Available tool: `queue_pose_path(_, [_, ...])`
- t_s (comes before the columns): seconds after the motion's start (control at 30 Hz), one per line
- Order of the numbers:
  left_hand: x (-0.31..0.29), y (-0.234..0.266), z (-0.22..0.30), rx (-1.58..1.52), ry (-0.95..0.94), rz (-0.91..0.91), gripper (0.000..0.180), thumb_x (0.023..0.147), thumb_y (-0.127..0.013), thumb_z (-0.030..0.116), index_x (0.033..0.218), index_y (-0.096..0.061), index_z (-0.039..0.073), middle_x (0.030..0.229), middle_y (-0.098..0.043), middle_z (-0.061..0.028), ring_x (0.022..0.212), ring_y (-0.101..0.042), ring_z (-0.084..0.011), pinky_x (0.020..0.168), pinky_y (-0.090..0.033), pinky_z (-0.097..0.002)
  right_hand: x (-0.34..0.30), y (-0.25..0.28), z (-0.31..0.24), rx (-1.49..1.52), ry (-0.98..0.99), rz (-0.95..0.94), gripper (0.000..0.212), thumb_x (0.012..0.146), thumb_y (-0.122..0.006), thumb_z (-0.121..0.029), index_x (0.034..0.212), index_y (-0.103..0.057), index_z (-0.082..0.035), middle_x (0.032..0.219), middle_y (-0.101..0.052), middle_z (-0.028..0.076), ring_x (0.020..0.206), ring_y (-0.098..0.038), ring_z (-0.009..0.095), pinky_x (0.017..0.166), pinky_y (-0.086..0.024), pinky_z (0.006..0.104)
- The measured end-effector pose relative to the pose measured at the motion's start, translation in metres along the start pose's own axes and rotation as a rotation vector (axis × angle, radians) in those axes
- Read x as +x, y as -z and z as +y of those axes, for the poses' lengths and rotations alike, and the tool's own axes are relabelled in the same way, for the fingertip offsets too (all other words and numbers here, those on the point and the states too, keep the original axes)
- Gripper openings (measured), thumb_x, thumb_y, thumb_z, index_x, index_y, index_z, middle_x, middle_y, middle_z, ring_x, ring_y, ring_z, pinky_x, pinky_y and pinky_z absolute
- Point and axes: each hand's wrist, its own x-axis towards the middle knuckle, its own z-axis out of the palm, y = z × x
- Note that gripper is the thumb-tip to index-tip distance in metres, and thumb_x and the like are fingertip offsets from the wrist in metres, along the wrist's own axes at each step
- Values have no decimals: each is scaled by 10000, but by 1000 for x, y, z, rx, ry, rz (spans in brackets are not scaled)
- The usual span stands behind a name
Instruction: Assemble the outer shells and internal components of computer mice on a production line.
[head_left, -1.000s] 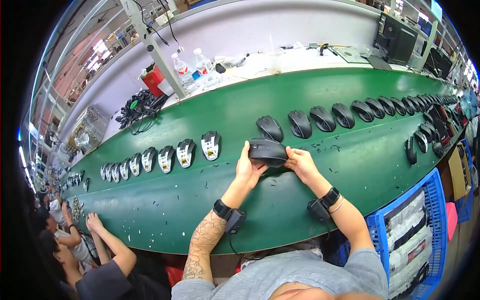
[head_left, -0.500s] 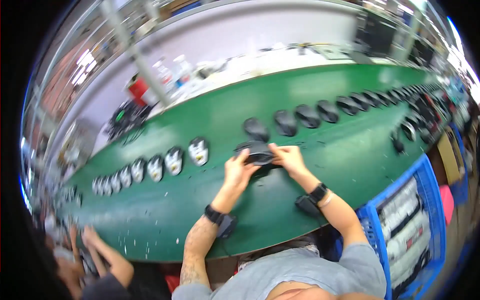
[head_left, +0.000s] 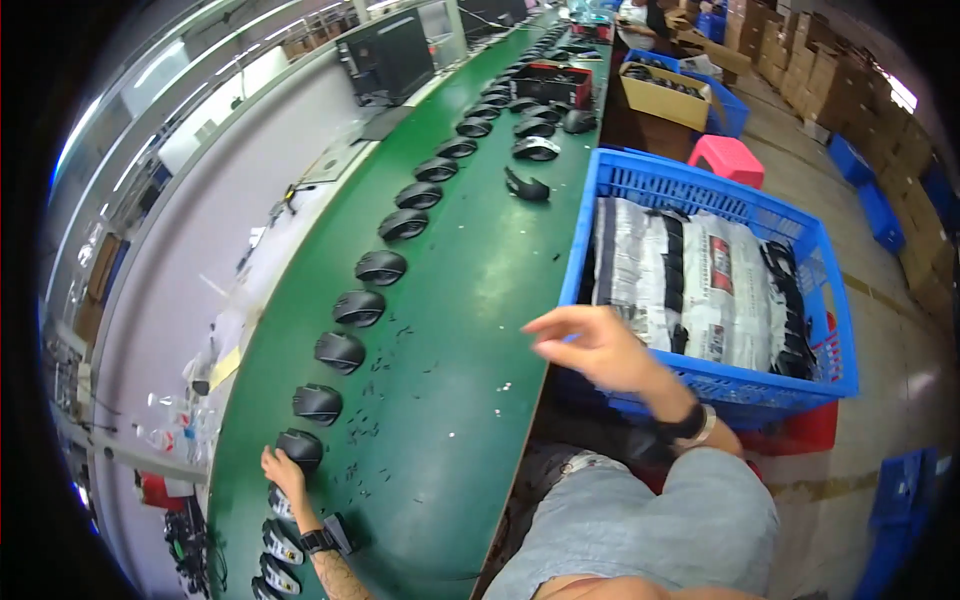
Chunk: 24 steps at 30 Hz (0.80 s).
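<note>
My left hand [head_left: 285, 474] is at the near end of a long row of black computer mice, its fingers closed against the side of the nearest black mouse [head_left: 299, 450]. Just beyond that mouse stands another black mouse [head_left: 317, 403] in the same line. My right hand [head_left: 596, 346] hangs in the air at the table's right edge, near the blue crate [head_left: 735, 378]. Its thumb and forefinger are apart, and nothing shows between them. Beside my left wrist, partly hidden, lies a dark block [head_left: 340, 533]. Mouse bodies with white insides [head_left: 282, 541] sit below my left hand.
Packed white bags [head_left: 717, 290] fill the crate. Small dark scraps [head_left: 362, 430] are scattered on the green table [head_left: 450, 360]. A loose black shell piece [head_left: 527, 186] and a red-and-black box [head_left: 550, 86] lie farther up. A pink stool [head_left: 727, 160] stands behind the crate.
The view has swung to the right. Both hands held a black mouse part over the table; now my right hand has let go and moved toward the crate, while my left is at the row.
</note>
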Motion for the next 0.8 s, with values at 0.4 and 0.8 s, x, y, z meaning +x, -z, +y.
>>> queue_pose_path(0.4, [-177,67,243,-292,-547,-655,468,775,-578,91,1218,-447,21,1419,-261,-161,1347,-159,-348,1082,-164,-428,-116,477,111,-1326,-978,468,730,591,-748,-508,1058,-596,32,1046,-604,232,971,-591,328,827,-465,384])
queue_pose_path(0.8, [-237,37,232,-165,-885,-579,755,758,-565,524,1326,-358,71,1424,-242,-187,1334,-171,-393,1054,-187,-535,-89,486,227,-1418,-318,-10,891,710,-692,-419,1348,-281,46,1373,-345,231,1273,-342,324,1063,-263,399])
